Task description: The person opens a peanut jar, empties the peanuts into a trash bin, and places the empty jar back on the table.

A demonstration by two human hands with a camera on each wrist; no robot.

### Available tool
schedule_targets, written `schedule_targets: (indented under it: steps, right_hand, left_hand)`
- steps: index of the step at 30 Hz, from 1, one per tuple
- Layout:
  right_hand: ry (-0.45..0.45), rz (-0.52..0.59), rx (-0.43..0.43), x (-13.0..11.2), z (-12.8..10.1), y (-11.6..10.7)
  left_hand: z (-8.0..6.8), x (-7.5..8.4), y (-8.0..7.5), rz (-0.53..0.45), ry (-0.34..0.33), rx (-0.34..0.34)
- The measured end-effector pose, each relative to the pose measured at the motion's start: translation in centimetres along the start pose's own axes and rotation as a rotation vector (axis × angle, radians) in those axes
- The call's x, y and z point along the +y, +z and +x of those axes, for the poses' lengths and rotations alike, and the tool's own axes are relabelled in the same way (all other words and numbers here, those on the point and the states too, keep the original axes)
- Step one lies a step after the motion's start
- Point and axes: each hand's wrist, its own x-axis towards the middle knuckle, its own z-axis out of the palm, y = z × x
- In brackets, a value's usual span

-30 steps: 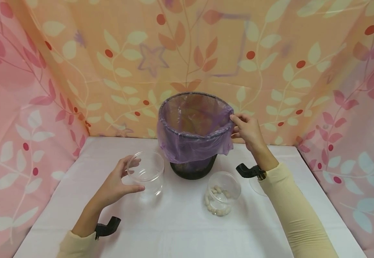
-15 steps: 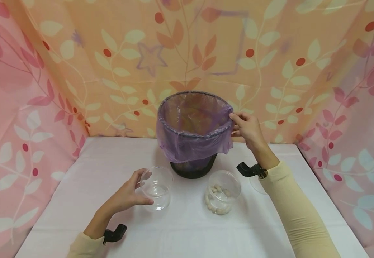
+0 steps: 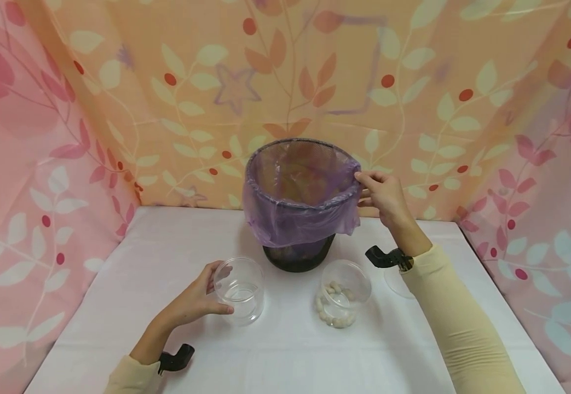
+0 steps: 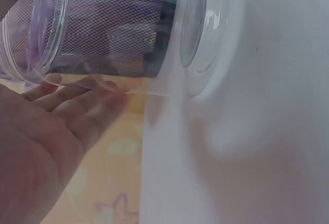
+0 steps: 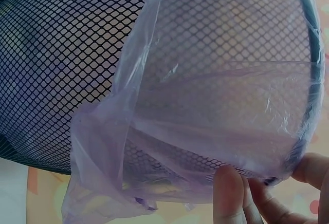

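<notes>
Resting on the white surface [image 3: 285, 350] in front of a black mesh bin [image 3: 299, 257], an empty clear container [image 3: 240, 290] is standing upright, and the left hand [image 3: 194, 301] is cupping its left side. Its fingers [image 4: 77, 93] are lying nearly straight along the clear wall, touching it, with the thumb [image 3: 216, 310] reaching across the near side; the container is sitting just to the right of the palm, between thumb and fingers, and whether they are pressing firmly cannot be told.

The right hand [image 3: 384, 194] is raised at the right edge of the bin's rim. Its fingertips [image 5: 229, 193] are pinching the rim together with the purple plastic liner [image 3: 300, 219] that is folded over it, thumb outside, other fingers curled against the edge. The liner is hanging down over the upper half of the mesh, leaving the base showing.

A second clear container [image 3: 343, 293], holding pale pebble-like pieces [image 3: 335, 316], is standing just right of the first, near the bin's foot. A clear round lid [image 3: 396, 282] is lying flat beneath the right forearm. Leaf-patterned cloth [image 3: 117, 109] is hanging behind and at both sides.
</notes>
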Motion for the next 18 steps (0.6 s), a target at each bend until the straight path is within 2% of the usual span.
schedule_targets:
  steps: [13,18]
  right_hand:
    - [0.024,-0.002,-0.026,-0.08,-0.11,-0.33]
    - [0.031,-0.02,-0.042,-0.26,-0.13,-0.53]
  left_hand:
    - [-0.39,-0.36,-0.04,0.048,0.023,0.0]
    - [-0.55,-0.08,-0.45,0.088,0.063,-0.01]
